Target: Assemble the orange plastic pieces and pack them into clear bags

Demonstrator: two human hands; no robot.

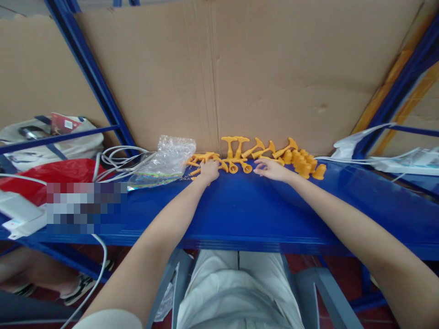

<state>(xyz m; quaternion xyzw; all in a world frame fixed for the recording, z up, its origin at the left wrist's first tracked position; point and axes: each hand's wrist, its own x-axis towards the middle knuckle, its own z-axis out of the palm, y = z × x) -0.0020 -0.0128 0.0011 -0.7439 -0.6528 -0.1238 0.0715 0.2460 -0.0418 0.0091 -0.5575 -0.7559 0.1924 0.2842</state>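
Observation:
My left hand [210, 171] is curled down at a pile of orange T-handled pieces [196, 161] with thin metal spirals; what its fingers hold is hidden. My right hand [272, 170] has its fingers apart, with nothing visible in them, beside an orange T-handled piece [270, 148]. Between the hands lie two orange pieces with round, ring-like ends [233, 168]. Behind them, two T-handles [229, 147] lean at the cardboard. Several orange cup-shaped parts [302, 167] stand to the right of my right hand.
The blue tabletop [247, 210] meets a cardboard wall [274, 68]. At left are a clear plastic bag [171, 157], white cables [120, 157], a red bag [75, 170] and a white power strip [20, 212]. Another power strip [414, 162] lies right. A person's leg [44, 269] shows lower left.

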